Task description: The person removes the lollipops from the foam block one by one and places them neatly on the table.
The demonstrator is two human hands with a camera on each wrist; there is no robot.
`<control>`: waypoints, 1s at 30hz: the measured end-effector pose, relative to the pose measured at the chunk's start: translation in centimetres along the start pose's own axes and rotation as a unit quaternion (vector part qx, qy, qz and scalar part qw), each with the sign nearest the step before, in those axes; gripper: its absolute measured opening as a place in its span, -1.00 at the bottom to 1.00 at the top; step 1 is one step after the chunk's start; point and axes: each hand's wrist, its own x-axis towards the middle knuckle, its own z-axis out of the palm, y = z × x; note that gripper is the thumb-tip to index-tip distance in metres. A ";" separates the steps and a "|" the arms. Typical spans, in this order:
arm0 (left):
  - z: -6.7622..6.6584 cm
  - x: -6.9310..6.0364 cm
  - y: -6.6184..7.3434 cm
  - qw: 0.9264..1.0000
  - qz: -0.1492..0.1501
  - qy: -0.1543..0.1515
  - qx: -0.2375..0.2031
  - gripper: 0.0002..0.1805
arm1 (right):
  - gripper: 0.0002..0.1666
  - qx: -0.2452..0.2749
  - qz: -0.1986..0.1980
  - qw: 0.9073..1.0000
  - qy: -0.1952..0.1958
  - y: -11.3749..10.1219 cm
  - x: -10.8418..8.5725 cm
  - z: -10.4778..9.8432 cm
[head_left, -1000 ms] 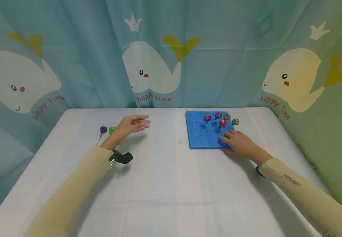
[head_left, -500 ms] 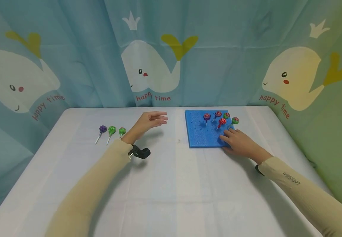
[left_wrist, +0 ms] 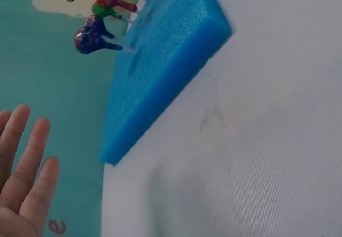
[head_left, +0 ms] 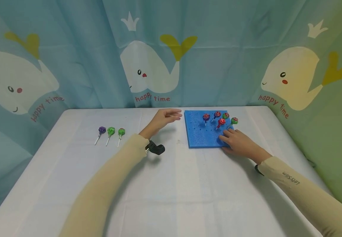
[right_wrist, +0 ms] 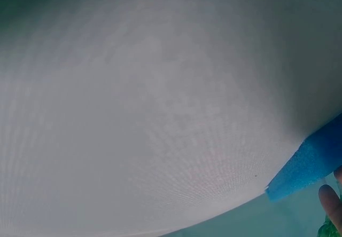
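Observation:
My left hand [head_left: 162,120] hovers above the table just left of the blue foam board [head_left: 202,140], fingers extended and holding nothing. In the left wrist view its spread fingers [left_wrist: 28,167] show apart from the board. My right hand [head_left: 239,144] grips the board's front right corner, fingers on top and thumb at the front edge; the right wrist view catches only a fingertip [right_wrist: 329,202]. Several wrapped lollipops stand in the board by their sticks, among them a purple-blue one [head_left: 206,117], a red one [head_left: 221,122] and a green one [head_left: 234,121].
Three lollipops lie in a row on the white-covered table [head_left: 171,194] at left: a purple one [head_left: 102,130], a green one [head_left: 111,131] and a green-and-red one [head_left: 121,131]. Small holes dot the board. A whale-print curtain [head_left: 100,65] hangs behind the table.
My left hand has moved right from beside the loose lollipops to near the board, uncovering the lollipops it hid. The right hand and the board stay in place.

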 end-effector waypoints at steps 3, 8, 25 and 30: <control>0.8 0.7 -0.1 1.000 0.008 0.000 0.003 -0.58 | -0.57 0.000 0.000 1.000 -0.002 0.0 0.0 0.0; 2.3 1.9 -0.4 1.000 0.013 0.004 0.002 -0.57 | -0.57 0.001 0.002 1.000 0.000 0.0 0.0 0.1; 6.5 4.8 -1.3 1.000 0.016 0.017 -0.003 -0.56 | -0.53 -0.003 -0.012 1.000 0.024 0.0 -0.1 0.2; 7.2 5.4 -1.4 1.000 0.002 0.014 -0.007 -0.55 | -0.54 -0.005 -0.021 0.999 0.036 0.1 0.0 0.2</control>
